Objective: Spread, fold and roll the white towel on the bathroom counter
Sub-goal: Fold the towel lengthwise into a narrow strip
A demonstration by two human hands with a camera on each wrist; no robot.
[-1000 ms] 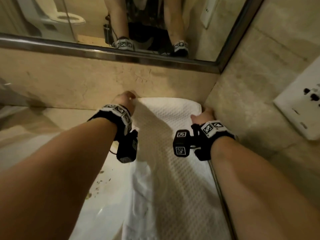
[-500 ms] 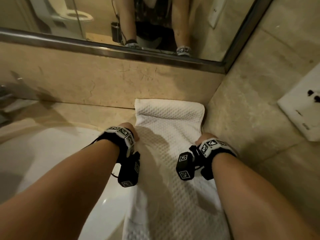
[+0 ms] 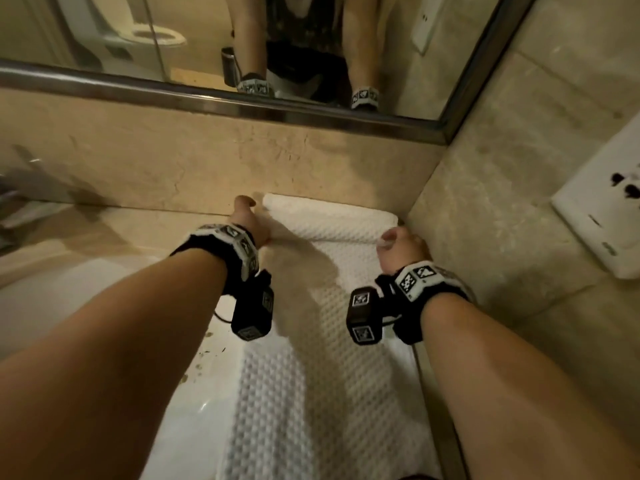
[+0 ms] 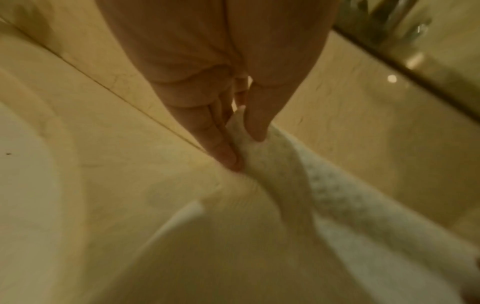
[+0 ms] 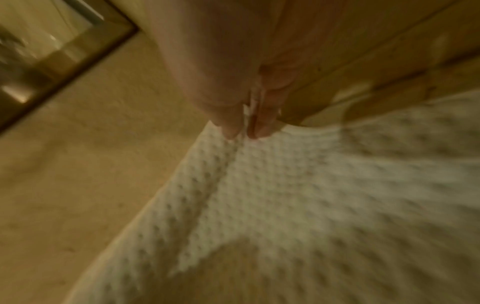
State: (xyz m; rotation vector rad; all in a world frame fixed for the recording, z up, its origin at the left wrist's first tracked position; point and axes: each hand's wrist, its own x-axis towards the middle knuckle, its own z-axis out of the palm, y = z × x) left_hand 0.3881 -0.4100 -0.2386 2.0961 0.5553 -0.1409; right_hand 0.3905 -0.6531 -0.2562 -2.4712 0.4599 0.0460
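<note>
The white waffle towel [image 3: 322, 393] lies lengthwise on the counter [image 3: 149, 226], from the back wall to the front edge, tight against the right wall. Its far end shows a narrow folded band [image 3: 332, 220]. My left hand [image 3: 247, 216] is at the towel's far left corner. In the left wrist view its thumb and fingers [image 4: 228, 156] pinch the towel [image 4: 337, 197] at the edge. My right hand [image 3: 398, 244] is at the far right edge. In the blurred right wrist view its fingertips [image 5: 257, 129] pinch the towel [image 5: 285, 205].
A white sink basin [image 3: 194, 420] lies left of the towel, which partly overlaps its rim. A blurred faucet [image 3: 20, 199] is at far left. The mirror [image 3: 311, 46] runs along the back wall. A white socket plate [image 3: 602, 220] is on the right wall.
Half a second ago both hands had drawn back to mid-towel. Now they are forward again at the far end, pinching its two corners.
</note>
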